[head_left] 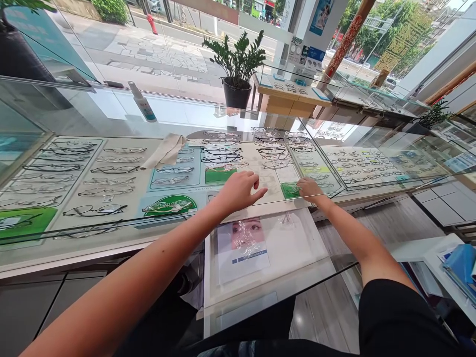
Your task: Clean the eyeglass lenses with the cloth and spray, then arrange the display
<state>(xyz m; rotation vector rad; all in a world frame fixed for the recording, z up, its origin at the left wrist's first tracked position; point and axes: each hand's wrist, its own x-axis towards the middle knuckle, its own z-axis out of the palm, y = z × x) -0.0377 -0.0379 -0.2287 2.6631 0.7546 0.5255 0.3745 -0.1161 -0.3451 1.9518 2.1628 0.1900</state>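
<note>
My left hand (241, 191) hovers over the glass display case, thumb apart from the bent fingers, and nothing shows in it. Beyond it a green card (220, 175) lies below a column of eyeglasses (222, 158). To the right, my right hand (310, 188) reaches down at the case's front, its fingers closed at the edge of a pair of eyeglasses (293, 189) on another green card (287, 193). The fingertips partly hide these glasses. More frames (271, 148) stand in a column between and beyond the hands.
A tan cloth (163, 151) and a spray bottle (142, 102) rest on the glass top. A pulled-out white drawer (297, 243) holds a printed sheet (243, 270) and clear plastic pieces. A potted plant (237, 94) stands behind the case. Another showcase (297, 96) is farther back.
</note>
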